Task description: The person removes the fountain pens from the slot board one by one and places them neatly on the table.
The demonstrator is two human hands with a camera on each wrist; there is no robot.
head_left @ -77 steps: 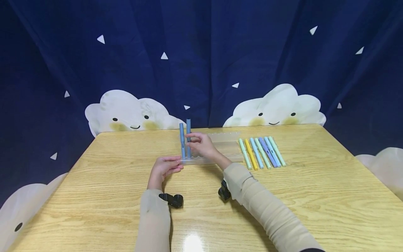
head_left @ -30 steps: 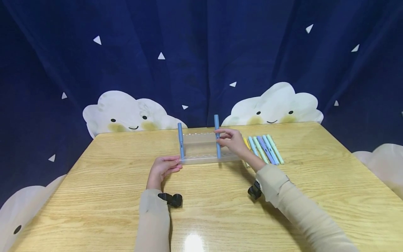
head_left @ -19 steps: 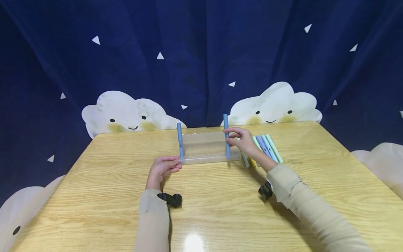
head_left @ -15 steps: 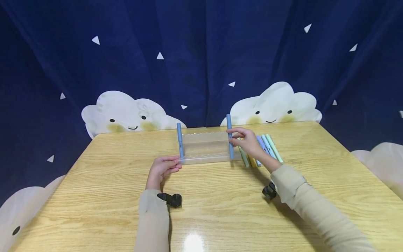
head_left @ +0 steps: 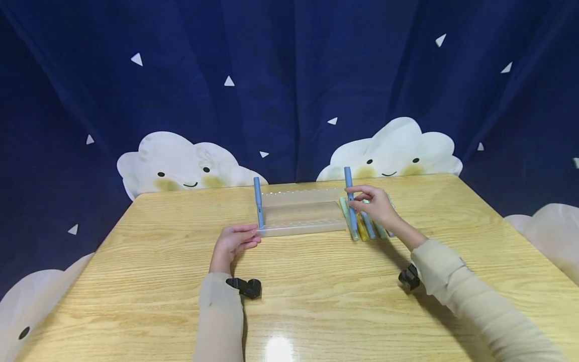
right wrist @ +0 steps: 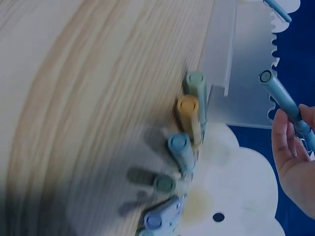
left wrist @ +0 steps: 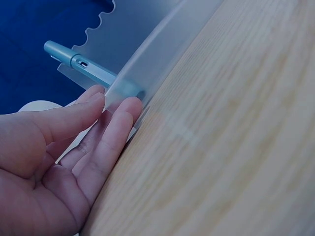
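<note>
My left hand point(head_left: 232, 245) pinches the left end of a clear plastic pen rack point(head_left: 300, 232), thumb on one side and fingers on the other in the left wrist view. A blue pen point(head_left: 258, 193) stands nearly upright in the rack's leftmost slot, just past those fingertips. My right hand point(head_left: 373, 203) pinches a second blue pen point(head_left: 348, 177) around its middle. This pen is held almost upright just beyond the rack's right end, over the row of pens; its lower end point(right wrist: 266, 76) hangs free in the right wrist view.
Beside the rack's right end lie several pens in a row, among them a light green pen point(right wrist: 196, 83), a yellow pen point(right wrist: 188, 108), a light blue pen point(right wrist: 180, 147) and a purple pen point(right wrist: 156, 219). The right hand partly hides them in the head view. A dark blue curtain point(head_left: 289, 90) hangs behind the wooden table point(head_left: 316, 301).
My right hand has carried its blue pen rightward, from beside the standing pen along the rack to beyond its right end. My left hand has kept its hold on the rack.
</note>
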